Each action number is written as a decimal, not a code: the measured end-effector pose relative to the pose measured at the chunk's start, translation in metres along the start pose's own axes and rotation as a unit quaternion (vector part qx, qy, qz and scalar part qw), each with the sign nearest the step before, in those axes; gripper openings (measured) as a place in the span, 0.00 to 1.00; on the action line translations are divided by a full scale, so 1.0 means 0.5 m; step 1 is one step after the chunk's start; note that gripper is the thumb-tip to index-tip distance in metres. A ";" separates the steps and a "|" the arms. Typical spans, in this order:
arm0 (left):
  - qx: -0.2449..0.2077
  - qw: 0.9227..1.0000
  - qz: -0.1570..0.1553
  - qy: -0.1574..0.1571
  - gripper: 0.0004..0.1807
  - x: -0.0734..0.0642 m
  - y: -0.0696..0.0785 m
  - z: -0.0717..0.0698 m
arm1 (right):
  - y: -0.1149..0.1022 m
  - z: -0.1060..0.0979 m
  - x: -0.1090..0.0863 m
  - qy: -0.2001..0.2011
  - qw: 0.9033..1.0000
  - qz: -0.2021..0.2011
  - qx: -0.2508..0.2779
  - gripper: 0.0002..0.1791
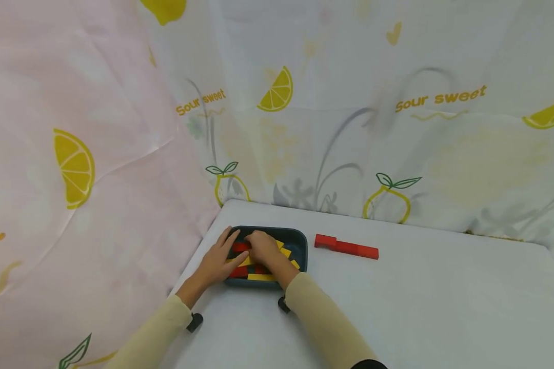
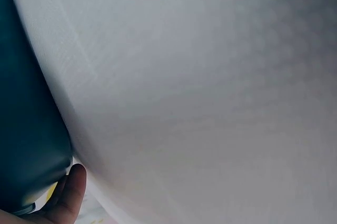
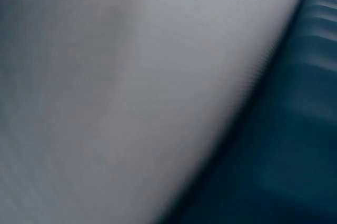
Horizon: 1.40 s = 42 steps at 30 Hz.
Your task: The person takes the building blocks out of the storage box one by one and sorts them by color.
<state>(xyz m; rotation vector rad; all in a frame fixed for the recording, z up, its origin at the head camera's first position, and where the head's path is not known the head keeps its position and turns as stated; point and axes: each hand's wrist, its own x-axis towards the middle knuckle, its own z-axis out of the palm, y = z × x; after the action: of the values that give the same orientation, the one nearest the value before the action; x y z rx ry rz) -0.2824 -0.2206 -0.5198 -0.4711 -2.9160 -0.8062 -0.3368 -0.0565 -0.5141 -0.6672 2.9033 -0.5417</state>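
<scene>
A dark teal rectangular bin [image 1: 300, 241] holds several red and yellow blocks, among them a red block [image 1: 241, 247] and a yellow block [image 1: 260, 277]. My left hand [image 1: 216, 261] rests over the bin's left side, its fingers straight and spread, the thumb reaching across the blocks. In the left wrist view, fingers [image 2: 76, 192] show beside the bin's outer wall [image 2: 31, 119]. My right hand [image 1: 263, 249] reaches down into the bin with bent fingers beside the red block; its fingertips are hidden, and I cannot tell whether they pinch a block.
Right of the bin, red blocks [image 1: 346, 247] lie end to end in a line on the white table [image 1: 424, 302]. A printed curtain [image 1: 332, 128] hangs behind the table and along its left side. The right wrist view shows the bin's ribbed wall [image 3: 316, 66] and white table surface.
</scene>
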 end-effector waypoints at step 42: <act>0.002 1.000 -0.028 -0.011 0.44 0.003 -0.001 0.003 | 0.021 0.015 -0.014 0.093 0.990 -0.073 0.073 0.19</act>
<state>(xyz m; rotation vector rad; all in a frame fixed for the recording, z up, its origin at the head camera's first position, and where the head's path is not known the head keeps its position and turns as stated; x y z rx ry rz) -0.2841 -0.2196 -0.5212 -0.4022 -2.9619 -0.8074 -0.3332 -0.0467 -0.5248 -0.8549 2.9606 -0.8699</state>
